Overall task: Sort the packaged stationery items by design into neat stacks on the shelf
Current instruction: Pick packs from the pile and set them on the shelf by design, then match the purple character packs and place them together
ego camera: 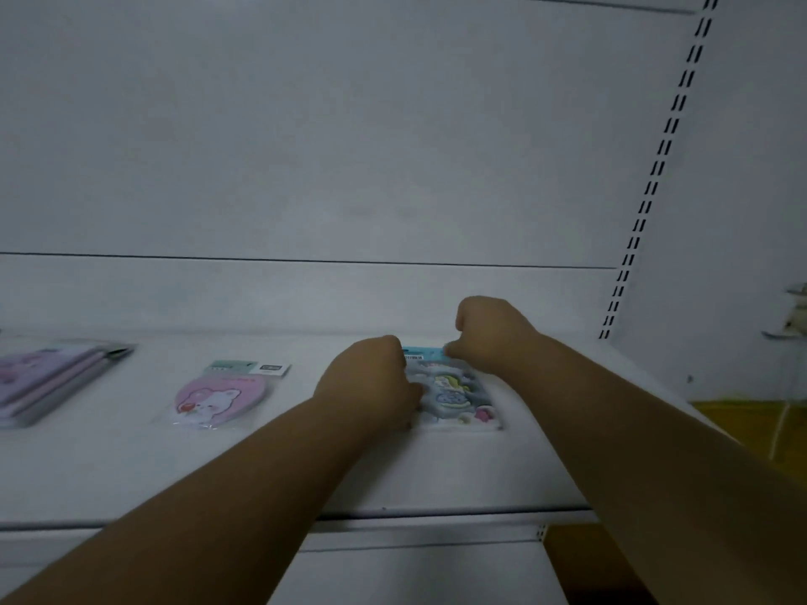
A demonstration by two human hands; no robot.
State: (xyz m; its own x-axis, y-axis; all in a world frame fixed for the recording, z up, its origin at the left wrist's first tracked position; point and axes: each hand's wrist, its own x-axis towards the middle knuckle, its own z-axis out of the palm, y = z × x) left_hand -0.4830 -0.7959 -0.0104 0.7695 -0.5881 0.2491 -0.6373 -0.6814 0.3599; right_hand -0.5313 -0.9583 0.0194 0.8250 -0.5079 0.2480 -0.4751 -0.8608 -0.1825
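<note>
head view, shelf (480, 469): three design groups laid out.
purple stack (48, 382): far left.
pink bear pack (218, 397): middle, single.
blue pack (454, 395): right, flat on shelf.
left hand (367, 382): fingers curled on its left edge.
right hand (489, 331): fingers pinch its top edge.
progress: likely partway; squaring in hand.
</note>
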